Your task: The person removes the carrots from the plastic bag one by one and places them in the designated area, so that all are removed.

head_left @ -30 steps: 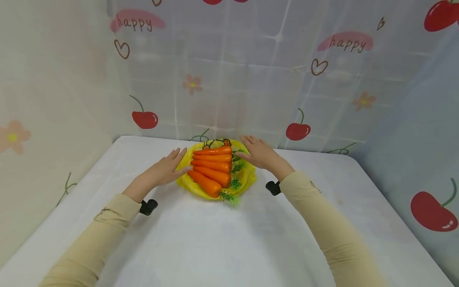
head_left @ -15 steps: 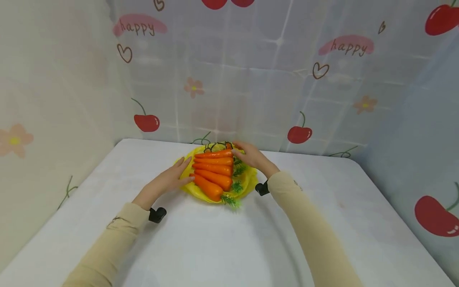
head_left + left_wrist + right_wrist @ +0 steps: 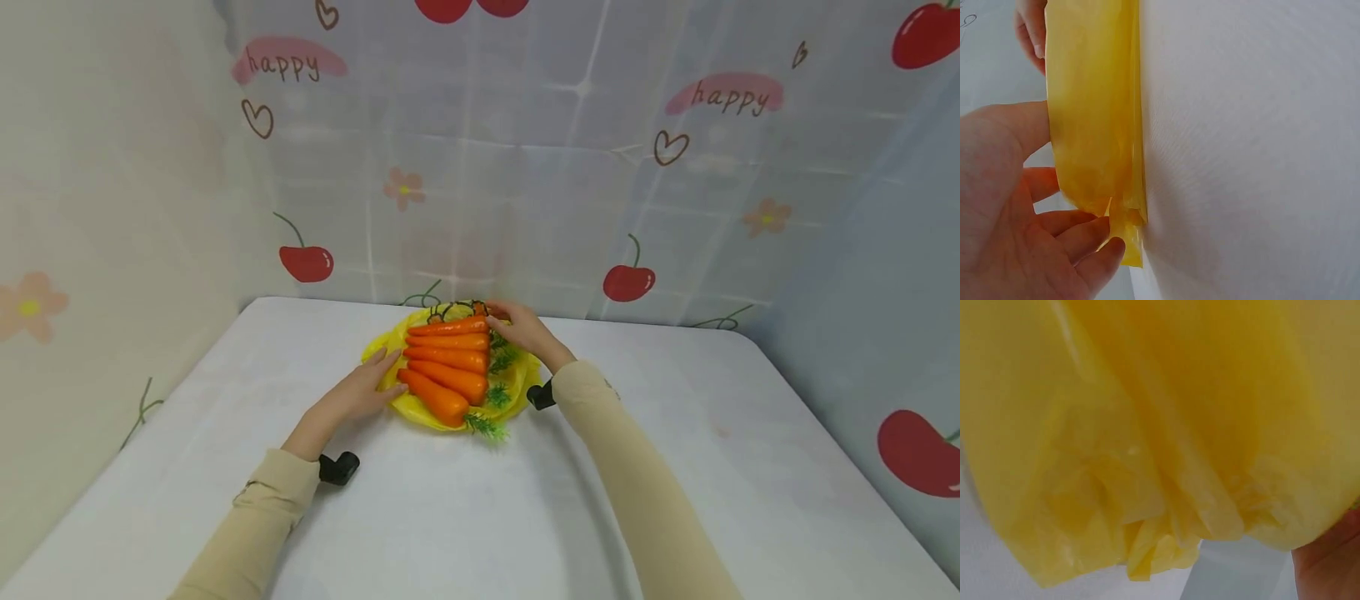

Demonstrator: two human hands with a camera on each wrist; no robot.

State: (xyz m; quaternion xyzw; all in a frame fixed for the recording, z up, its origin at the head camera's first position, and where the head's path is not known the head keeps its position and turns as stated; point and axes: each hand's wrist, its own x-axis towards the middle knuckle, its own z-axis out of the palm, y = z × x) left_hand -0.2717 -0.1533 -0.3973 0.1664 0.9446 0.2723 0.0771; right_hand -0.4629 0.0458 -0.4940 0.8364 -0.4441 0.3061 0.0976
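Observation:
Several orange carrots (image 3: 447, 353) with green leafy tops (image 3: 498, 395) lie side by side on a round shape covered in yellow plastic bag (image 3: 412, 410). My left hand (image 3: 358, 393) is at its left edge, thumb by the carrot tips; in the left wrist view its loosely bent fingers (image 3: 1079, 234) touch the plastic. At the far right edge my right hand (image 3: 527, 329) reaches over the rim, thumb close to the topmost carrot. The right wrist view is mostly crumpled yellow plastic, with a bit of the hand (image 3: 1332, 562) at lower right. What lies under the plastic is hidden.
A white cloth-covered table (image 3: 450, 517) spreads beneath the yellow bundle. Right behind it rises a patterned curtain (image 3: 525, 208) with cherries and hearts. A small black-outlined, partly orange item (image 3: 474, 310) sits at the bundle's far edge. Both wrists carry black cameras (image 3: 339, 468).
Both hands have come in to the yellow bundle: the right moved left onto its far right edge, the left settled lower at its left edge. The carrots have stayed in place.

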